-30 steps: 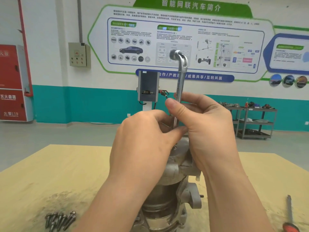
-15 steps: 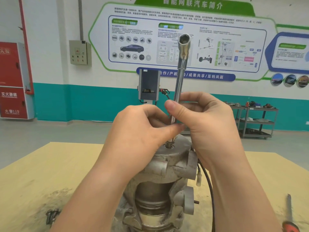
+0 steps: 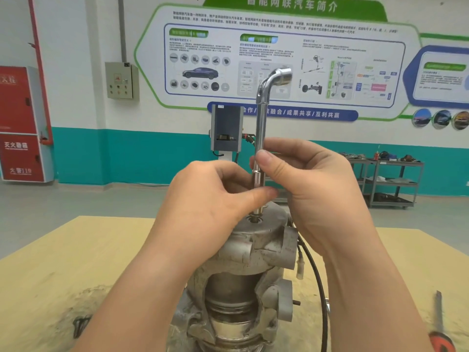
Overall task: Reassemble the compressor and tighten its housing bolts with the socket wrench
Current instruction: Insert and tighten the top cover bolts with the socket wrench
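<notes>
A: The compressor stands upright on the counter, wedged between the person's forearms. Nothing clamps it, so a hard turn could tip it.

B: And the socket wrench?

A: Vertical, its lower end down in a recess on the housing top. The right hand pinches the shaft higher up; the left hand pinches it lower, just above the housing. Both grips are fingertip-narrow, so the chrome could slip and spin free.

B: Smaller worries?

A: The socket may ride off the bolt; the bolt itself is hidden. The black cable beside the housing could snag.
</notes>
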